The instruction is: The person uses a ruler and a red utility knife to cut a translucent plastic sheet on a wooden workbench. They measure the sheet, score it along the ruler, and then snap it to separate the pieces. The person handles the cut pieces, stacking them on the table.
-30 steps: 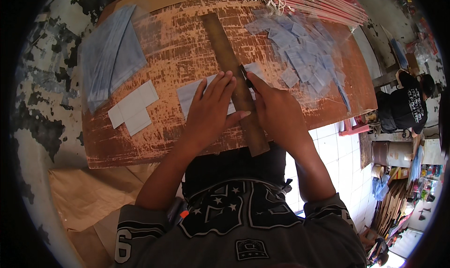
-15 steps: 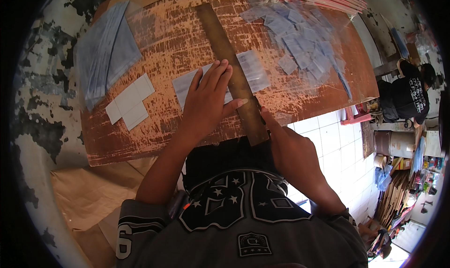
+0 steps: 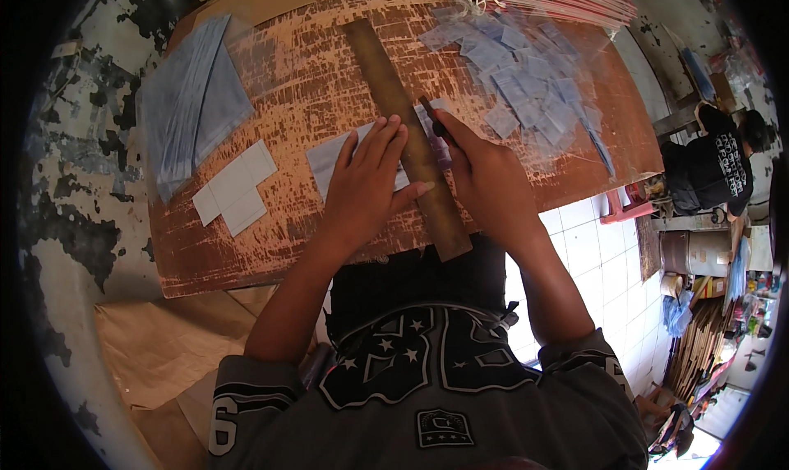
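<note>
A long, flat brown straightedge (image 3: 376, 63) lies slantwise on the worn wooden table (image 3: 275, 96), across a translucent plastic sheet (image 3: 322, 159). My left hand (image 3: 359, 186) rests flat with its fingers stretched, fingertips and thumb on the straightedge. Closed around a thin dark knife (image 3: 427, 111), my right hand (image 3: 497, 182) is just right of the straightedge, over the sheet's right part. The knife's handle is mostly hidden in my fingers. White cut-out paper pieces (image 3: 237, 186) lie left of my left hand.
Larger plastic sheets (image 3: 197, 100) are stacked at the table's left. Small clear plastic squares (image 3: 530, 71) pile up at the right, below red sticks with white strings (image 3: 567, 2). Brown paper (image 3: 164, 347) lies beyond the lower left edge. Another person (image 3: 715, 162) is at far right, near a red stool (image 3: 616, 207).
My right hand has moved away from me along the straightedge, from its near end to the sheet, and the knife now shows. My left hand stays on the straightedge.
</note>
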`<action>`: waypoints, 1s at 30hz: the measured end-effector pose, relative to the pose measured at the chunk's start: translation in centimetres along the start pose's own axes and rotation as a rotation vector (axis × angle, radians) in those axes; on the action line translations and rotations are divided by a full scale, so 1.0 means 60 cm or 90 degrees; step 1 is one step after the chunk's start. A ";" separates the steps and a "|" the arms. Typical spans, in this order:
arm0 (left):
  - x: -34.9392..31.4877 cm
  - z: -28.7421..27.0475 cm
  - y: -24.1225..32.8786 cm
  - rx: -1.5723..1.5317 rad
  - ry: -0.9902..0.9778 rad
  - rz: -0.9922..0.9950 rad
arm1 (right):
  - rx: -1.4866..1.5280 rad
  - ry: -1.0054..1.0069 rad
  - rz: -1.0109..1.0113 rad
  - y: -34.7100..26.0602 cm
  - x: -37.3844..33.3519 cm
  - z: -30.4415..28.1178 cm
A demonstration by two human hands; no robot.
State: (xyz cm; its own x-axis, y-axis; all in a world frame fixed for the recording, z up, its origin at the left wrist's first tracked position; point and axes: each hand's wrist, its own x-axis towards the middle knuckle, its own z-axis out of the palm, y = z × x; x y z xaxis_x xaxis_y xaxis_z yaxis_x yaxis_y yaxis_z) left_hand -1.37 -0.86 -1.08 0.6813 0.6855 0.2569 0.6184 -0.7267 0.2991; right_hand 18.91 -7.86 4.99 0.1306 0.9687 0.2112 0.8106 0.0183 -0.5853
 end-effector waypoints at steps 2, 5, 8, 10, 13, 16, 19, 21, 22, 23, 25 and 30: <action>0.001 -0.002 0.003 -0.006 -0.001 -0.004 | 0.003 -0.008 -0.008 -0.002 0.012 0.006; -0.001 -0.005 0.004 -0.012 -0.003 -0.012 | -0.044 -0.052 0.017 -0.007 0.015 0.010; -0.002 -0.005 0.005 -0.020 -0.003 -0.017 | -0.078 -0.058 0.008 -0.019 0.006 0.009; -0.002 -0.004 0.006 -0.021 0.004 -0.013 | -0.079 -0.059 -0.002 -0.016 0.007 0.010; -0.003 0.001 0.004 -0.008 0.016 -0.004 | -0.074 -0.057 -0.022 -0.018 0.005 0.008; -0.002 0.003 0.002 -0.002 0.018 -0.003 | -0.099 -0.084 -0.004 -0.025 -0.011 0.003; -0.003 0.003 0.001 0.001 0.023 -0.003 | -0.125 -0.139 0.024 -0.035 -0.058 -0.020; -0.004 0.005 0.004 -0.004 0.020 -0.003 | -0.146 -0.174 0.033 -0.030 -0.104 -0.038; -0.004 0.005 0.003 -0.006 0.018 -0.005 | -0.159 -0.185 0.028 -0.023 -0.126 -0.042; -0.003 0.005 0.002 -0.007 0.016 -0.007 | -0.171 -0.196 0.022 -0.020 -0.145 -0.045; -0.001 0.002 0.001 -0.005 0.007 -0.009 | -0.129 -0.211 0.043 -0.030 -0.159 -0.061; -0.001 0.000 0.001 0.002 0.003 -0.009 | -0.059 -0.127 0.024 -0.032 -0.144 -0.083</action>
State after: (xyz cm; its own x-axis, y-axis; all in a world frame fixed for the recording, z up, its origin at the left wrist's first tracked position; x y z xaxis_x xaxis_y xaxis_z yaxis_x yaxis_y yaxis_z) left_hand -1.37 -0.97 -1.09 0.6705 0.6962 0.2565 0.6292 -0.7167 0.3007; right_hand 19.10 -17.49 8.18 0.0531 0.9982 0.0263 0.8578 -0.0321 -0.5129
